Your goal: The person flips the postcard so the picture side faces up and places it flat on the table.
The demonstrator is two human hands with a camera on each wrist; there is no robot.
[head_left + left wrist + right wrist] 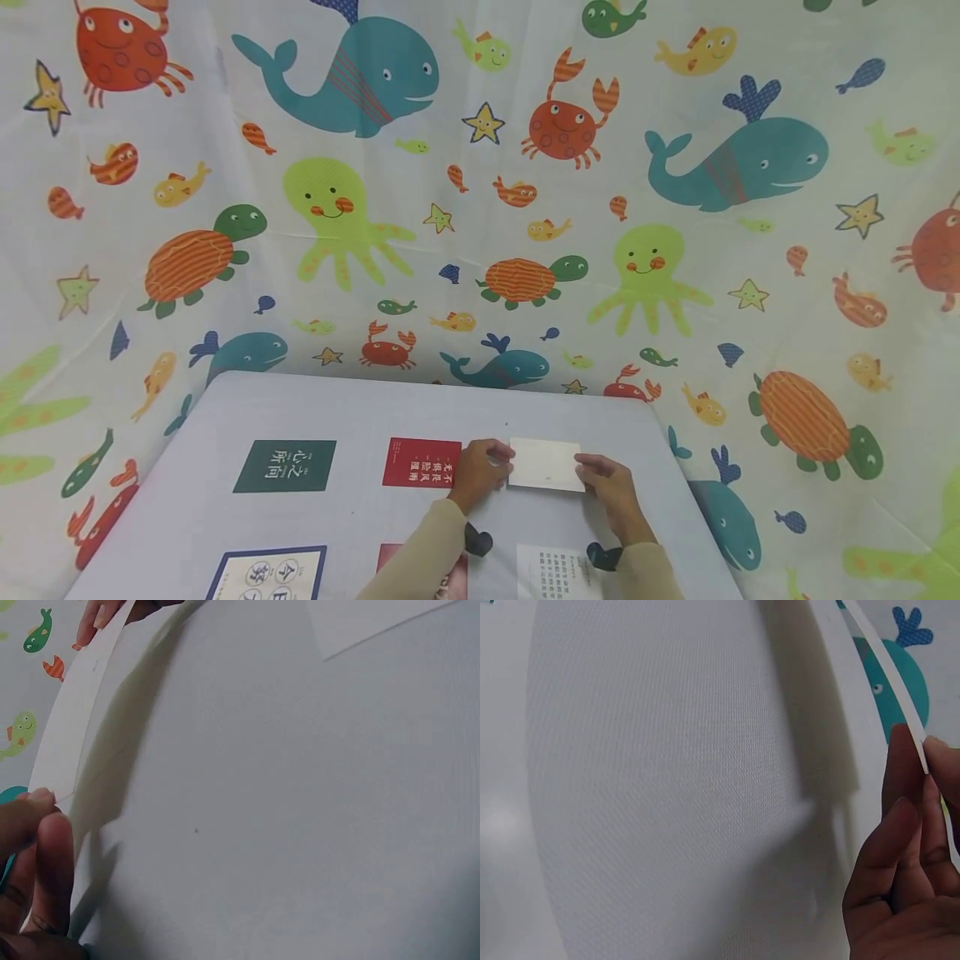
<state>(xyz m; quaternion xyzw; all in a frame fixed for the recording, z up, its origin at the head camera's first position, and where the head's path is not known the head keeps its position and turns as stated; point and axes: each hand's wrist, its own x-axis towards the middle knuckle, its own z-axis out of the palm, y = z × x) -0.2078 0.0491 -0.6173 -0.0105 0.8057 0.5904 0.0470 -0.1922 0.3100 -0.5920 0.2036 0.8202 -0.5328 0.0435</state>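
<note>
Both hands hold a small cream-white card just above the table, and its shadow falls on the cloth below. My left hand pinches the card's left end; the left wrist view shows the thumb and fingers on its corner. At the opposite end my right hand pinches the edge between thumb and fingers, and the right wrist view shows the card nearly edge-on. The side facing up looks plain apart from a tiny mark near the lower edge. Its other side is hidden in the head view.
On the white table lie a green card, a red card by the left hand, a blue-bordered card, a reddish card partly under the left sleeve, and a white text card. A sea-animal curtain hangs behind.
</note>
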